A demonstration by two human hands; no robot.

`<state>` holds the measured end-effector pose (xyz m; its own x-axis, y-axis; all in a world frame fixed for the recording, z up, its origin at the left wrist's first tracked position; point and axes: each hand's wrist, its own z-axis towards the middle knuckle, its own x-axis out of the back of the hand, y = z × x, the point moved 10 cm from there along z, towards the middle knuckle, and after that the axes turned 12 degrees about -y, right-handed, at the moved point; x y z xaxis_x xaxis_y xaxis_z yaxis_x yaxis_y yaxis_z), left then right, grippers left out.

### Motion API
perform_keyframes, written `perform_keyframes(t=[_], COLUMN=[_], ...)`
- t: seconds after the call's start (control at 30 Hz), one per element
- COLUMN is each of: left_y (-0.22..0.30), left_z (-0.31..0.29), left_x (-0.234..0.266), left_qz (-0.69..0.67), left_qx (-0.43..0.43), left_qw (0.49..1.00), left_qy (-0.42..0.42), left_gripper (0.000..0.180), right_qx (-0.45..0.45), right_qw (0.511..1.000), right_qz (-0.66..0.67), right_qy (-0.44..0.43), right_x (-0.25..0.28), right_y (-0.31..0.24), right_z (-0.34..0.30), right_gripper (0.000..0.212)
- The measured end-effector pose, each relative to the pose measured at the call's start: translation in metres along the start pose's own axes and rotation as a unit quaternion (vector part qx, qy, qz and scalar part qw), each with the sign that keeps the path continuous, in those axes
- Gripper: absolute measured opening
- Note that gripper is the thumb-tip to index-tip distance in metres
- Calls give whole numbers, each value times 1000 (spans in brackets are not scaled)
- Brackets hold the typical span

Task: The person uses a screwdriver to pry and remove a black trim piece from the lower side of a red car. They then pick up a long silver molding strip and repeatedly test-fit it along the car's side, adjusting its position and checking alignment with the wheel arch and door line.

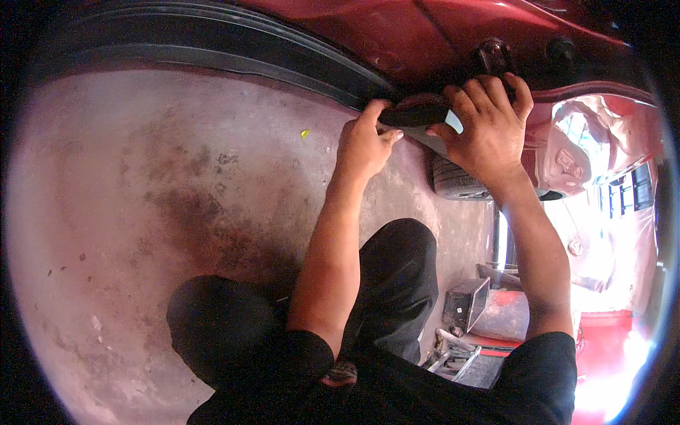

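A dark, curved, strip-like piece [418,115] lies at the lower edge of the red car body [368,42], spanning the gap between my hands. Its exact kind does not show. My left hand [363,147] pinches its left end, thumb and fingers closed around it. At the other end, my right hand [489,127] has its fingers bent over the piece and the panel edge, with the thumb underneath. Just above those fingers sits a metal door hinge [494,55]. What lies under the right palm is hidden.
A black sill [212,46] runs along the car to the left. Below the right hand is a tyre [457,178]. Behind my right arm stand a dark bin [467,304] and a red-and-grey container [503,315]. The concrete floor [142,177] is stained.
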<state>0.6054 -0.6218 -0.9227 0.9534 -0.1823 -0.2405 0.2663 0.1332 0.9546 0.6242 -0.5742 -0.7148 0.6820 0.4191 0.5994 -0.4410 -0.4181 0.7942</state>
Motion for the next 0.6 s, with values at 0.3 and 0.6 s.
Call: perform_keyframes(t=[0.3,0.6], left_y=[-5,-10], left_z=[7,5], left_x=[2,2], left_qz=[-4,-46], left_qx=[30,39], left_qw=[999,998], left_qy=[-18,-2], left_gripper=[54,51], right_qx=[-4,-4], right_qw=[1000,1000], right_qz=[0,-3], right_qy=[1,4], right_x=[-2,2], right_y=[2,0], right_z=[-1,3], right_gripper=[48,50])
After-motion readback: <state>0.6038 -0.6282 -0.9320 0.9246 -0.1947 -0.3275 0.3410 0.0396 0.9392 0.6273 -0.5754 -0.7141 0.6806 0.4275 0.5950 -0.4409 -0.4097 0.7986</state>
